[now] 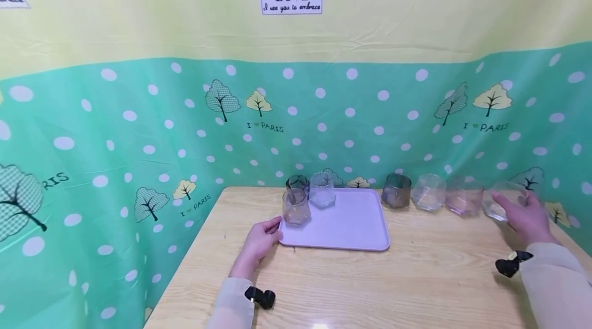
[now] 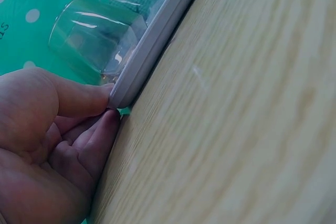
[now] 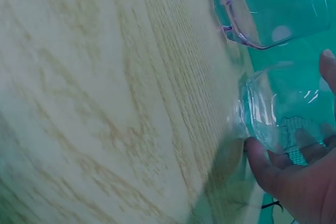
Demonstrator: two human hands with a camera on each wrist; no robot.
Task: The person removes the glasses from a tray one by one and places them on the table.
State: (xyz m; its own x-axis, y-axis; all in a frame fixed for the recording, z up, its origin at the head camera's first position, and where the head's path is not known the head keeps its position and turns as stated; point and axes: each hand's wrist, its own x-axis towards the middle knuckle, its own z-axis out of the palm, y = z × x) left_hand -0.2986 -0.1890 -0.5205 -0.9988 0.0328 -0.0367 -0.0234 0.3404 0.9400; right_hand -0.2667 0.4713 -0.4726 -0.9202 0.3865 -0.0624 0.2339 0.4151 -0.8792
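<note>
In the head view, my left hand (image 1: 260, 241) pinches the front left corner of a pale lilac tray (image 1: 347, 226) between thumb and fingers. The left wrist view shows the thumb on the tray rim (image 2: 152, 43). On the tray's left part stand a faintly tinted glass (image 1: 296, 209), a dark glass (image 1: 297, 184) partly hidden behind it, and a clear glass (image 1: 322, 193). At the far right, my right hand (image 1: 529, 218) holds another clear glass (image 1: 497, 205), thumb on one side and fingers on the other. In the right wrist view this glass (image 3: 268, 108) stands upright on the table.
Left of the right hand, a pink glass (image 1: 464, 199), a clear glass (image 1: 429, 194) and a dark grey glass (image 1: 396, 193) stand in a row along the table's back edge. A green and yellow curtain (image 1: 324, 103) hangs behind the wooden table (image 1: 370, 293).
</note>
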